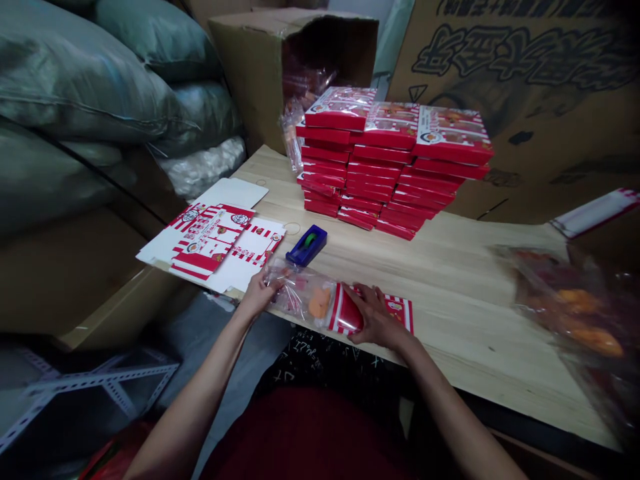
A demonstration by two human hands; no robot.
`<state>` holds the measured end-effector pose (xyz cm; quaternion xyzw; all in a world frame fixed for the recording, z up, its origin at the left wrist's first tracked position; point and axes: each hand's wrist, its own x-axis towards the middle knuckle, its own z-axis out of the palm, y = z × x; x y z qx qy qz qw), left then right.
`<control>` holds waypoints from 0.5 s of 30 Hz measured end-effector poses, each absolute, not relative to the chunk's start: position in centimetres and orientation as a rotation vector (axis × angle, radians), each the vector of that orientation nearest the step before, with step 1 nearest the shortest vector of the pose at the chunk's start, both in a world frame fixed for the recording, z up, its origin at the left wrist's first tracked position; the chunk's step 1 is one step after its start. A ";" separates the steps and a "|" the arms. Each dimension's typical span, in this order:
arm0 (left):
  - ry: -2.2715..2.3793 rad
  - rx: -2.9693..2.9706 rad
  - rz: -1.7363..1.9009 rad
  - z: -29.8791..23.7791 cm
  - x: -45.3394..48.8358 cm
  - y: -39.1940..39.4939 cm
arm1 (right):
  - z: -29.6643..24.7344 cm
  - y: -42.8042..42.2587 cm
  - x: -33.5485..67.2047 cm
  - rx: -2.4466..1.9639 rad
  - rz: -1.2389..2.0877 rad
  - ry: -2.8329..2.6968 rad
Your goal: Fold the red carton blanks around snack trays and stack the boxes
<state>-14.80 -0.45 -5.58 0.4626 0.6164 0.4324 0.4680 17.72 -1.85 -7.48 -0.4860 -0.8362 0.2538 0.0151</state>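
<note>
My left hand (259, 293) pinches the left end of a clear plastic packet (305, 297) with pink and orange pieces inside. The packet's right end goes into the open mouth of a red-and-white striped box (397, 311) lying flat near the front edge of the wooden table (450, 280). My right hand (374, 315) lies on that box, fingers curled round its mouth and holding it. A blue tape dispenser (306, 245) sits just behind the packet.
Flat unfolded red-and-white cartons (215, 240) lie at the table's left corner. A tall stack of finished red boxes (393, 163) stands at the back. A bag of more packets (575, 300) is at right. An open cardboard box (290, 60) and grey sacks (100, 87) are behind.
</note>
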 end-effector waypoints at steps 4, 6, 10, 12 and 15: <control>1.472 1.040 1.084 -6.3 -14.6 -1.4 | -7.3 -1.8 18.1 -1.479 0.811 -2.632; 1.440 1.042 1.096 -6.0 -14.6 -1.4 | -7.2 -1.7 18.2 -1.472 0.821 -2.655; 1.400 1.080 1.075 -5.7 -14.8 -0.7 | -7.2 -1.8 18.3 -1.482 0.814 -2.656; 1.415 1.059 1.070 -6.0 -14.7 -0.6 | -7.2 -1.9 18.3 -1.489 0.806 -2.629; 1.417 1.005 1.063 -6.9 -13.6 -0.9 | -7.0 -2.0 18.2 -1.481 0.804 -2.625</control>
